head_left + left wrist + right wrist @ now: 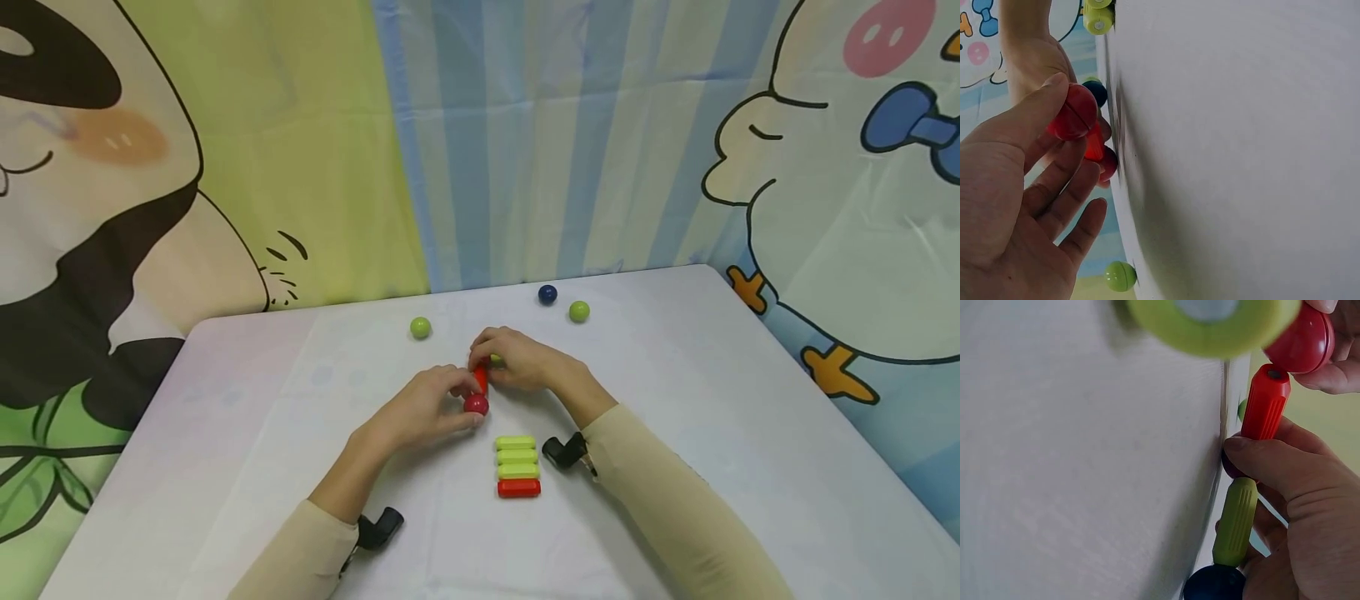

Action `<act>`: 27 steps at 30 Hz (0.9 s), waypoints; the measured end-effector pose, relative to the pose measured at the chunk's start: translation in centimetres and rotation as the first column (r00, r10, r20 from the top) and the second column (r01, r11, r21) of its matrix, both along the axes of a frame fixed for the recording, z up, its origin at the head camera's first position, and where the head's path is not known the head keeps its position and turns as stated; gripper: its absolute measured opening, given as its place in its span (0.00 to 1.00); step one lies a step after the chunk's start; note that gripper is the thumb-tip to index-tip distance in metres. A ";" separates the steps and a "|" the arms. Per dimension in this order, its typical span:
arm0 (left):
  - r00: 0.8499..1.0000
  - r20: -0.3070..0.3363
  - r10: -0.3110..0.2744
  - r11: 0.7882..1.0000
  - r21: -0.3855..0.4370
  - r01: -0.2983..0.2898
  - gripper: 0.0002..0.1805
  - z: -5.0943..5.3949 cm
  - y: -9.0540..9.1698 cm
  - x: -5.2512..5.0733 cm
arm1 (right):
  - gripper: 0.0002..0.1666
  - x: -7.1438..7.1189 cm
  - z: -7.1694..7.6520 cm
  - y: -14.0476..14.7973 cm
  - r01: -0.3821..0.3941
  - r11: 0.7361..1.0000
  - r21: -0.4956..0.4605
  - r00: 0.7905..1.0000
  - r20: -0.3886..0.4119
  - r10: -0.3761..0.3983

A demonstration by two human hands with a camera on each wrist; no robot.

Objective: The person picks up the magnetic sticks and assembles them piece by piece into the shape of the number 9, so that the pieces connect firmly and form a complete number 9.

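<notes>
My left hand pinches a glossy red ball between thumb and fingers. The ball is at the near end of a red ribbed rod; whether the two touch I cannot tell. Around the rod's other end my right hand curls its thumb and fingers, gripping where it meets a second, darker red ball. From there a yellow-green rod runs on, partly under the right hand. Against its lower end in the right wrist view is a dark blue ball.
Several yellow-green rods lie side by side with one red rod near the front. Farther back on the white table are a green ball, another green ball and a dark blue ball. Printed curtains hang behind.
</notes>
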State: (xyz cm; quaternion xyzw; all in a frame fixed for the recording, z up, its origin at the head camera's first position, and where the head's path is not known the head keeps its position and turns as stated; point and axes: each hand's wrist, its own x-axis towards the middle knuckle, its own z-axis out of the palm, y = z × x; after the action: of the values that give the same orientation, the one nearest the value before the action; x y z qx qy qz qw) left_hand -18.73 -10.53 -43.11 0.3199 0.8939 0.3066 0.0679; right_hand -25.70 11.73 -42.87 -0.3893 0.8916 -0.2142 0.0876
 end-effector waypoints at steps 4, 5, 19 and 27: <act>1.000 -0.007 0.000 1.000 -0.002 0.000 0.16 -0.2 0.2 -0.1 | 0.15 0.1 -0.1 0.2 0.008 1.000 -0.003 1.000 0.005 -0.008; 1.000 -0.010 0.000 1.000 -0.004 0.000 0.16 -0.2 0.2 -0.1 | 0.15 0.1 -0.1 0.2 0.009 1.000 -0.005 1.000 0.005 -0.009; 0.999 -0.047 -0.008 0.999 -0.032 0.007 0.17 -0.6 0.7 -0.3 | 0.21 0.9 2.0 2.2 0.114 0.993 -0.015 0.993 -0.038 -0.115; 1.000 0.002 0.028 0.999 -0.043 -0.027 0.17 -0.7 0.5 -0.3 | 0.30 1.2 1.4 6.1 0.297 0.954 -0.028 0.953 0.076 -0.295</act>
State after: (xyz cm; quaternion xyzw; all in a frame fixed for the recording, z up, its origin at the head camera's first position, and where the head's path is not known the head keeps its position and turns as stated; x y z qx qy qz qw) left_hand -19.05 -9.98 -43.82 0.3057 0.9045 0.2887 0.0717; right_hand -24.55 17.80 -41.44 -0.2452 0.9318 -0.2558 0.0784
